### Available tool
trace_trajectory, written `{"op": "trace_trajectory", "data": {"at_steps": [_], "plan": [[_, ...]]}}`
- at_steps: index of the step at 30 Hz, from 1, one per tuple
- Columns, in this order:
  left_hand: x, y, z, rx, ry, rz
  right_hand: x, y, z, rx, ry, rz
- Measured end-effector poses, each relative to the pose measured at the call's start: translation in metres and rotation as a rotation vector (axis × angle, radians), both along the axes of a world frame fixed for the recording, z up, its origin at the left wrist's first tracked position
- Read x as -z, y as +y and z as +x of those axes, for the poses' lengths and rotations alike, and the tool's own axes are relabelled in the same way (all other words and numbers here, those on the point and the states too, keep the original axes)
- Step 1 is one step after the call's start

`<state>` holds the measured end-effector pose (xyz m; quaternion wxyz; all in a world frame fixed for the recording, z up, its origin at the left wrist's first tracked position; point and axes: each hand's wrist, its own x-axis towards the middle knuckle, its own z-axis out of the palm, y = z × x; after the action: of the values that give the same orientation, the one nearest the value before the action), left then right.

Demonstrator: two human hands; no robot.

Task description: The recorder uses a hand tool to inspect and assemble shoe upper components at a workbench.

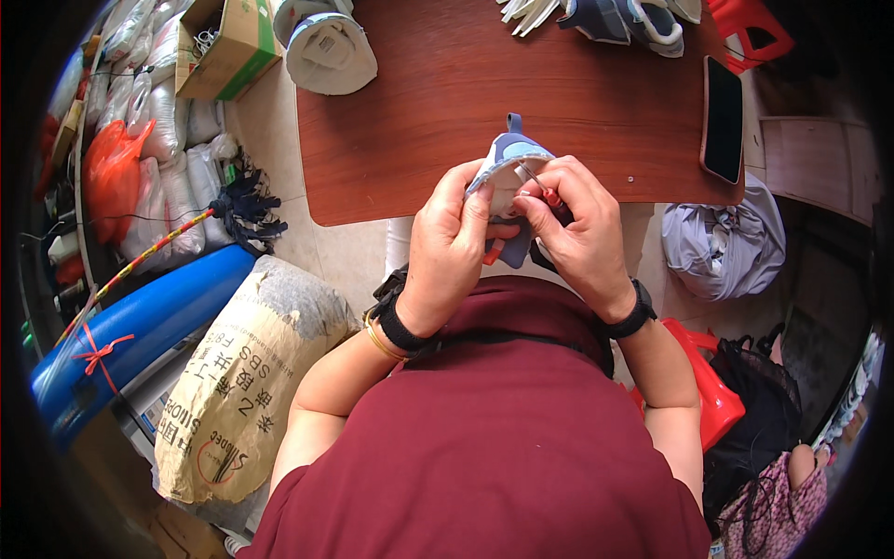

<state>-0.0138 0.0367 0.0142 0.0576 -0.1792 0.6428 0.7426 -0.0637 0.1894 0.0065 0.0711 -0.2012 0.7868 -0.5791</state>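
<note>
Between my hands, just past the table's near edge, is a blue and white shoe upper (510,152) with a pull loop at its top. My left hand (447,233) grips its left side, thumb pressed on the pale inner lining. In my right hand (582,224), the fingers are closed round a small tool with a red handle (552,197). Its thin metal shaft points up into the opening of the upper; the tip's exact kind cannot be made out. A small orange-red piece (493,252) shows below the upper, partly hidden by my left hand.
On the brown table (410,140) lie a rolled pale bundle (331,56), more shoe uppers (643,28), white strips (529,11) and a phone (722,119). A paper-wrapped roll (251,382) and blue roll (149,326) stand left. At right sits a grey bag (726,238).
</note>
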Motion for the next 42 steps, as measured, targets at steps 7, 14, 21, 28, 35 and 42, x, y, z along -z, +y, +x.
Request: {"op": "trace_trajectory", "data": {"at_steps": [7,14,21,28,35,42], "plan": [[0.002,-0.003,-0.003,0.031,0.002,0.001,0.004,-0.001,0.002,0.033,0.038,-0.02],[0.006,-0.001,-0.001,0.091,0.095,-0.106,0.005,-0.001,0.004,0.064,0.032,-0.029],[0.008,0.002,-0.001,0.017,0.057,-0.037,0.009,-0.007,0.005,0.159,0.01,-0.014],[0.006,-0.005,-0.004,-0.036,-0.003,0.159,0.004,-0.006,0.005,0.133,0.055,-0.01],[0.009,-0.006,-0.003,-0.049,-0.003,0.165,-0.007,-0.001,0.019,0.167,-0.129,-0.212],[0.009,-0.01,-0.006,-0.046,-0.046,0.328,-0.012,0.02,0.017,0.055,-0.133,-0.024]]}}
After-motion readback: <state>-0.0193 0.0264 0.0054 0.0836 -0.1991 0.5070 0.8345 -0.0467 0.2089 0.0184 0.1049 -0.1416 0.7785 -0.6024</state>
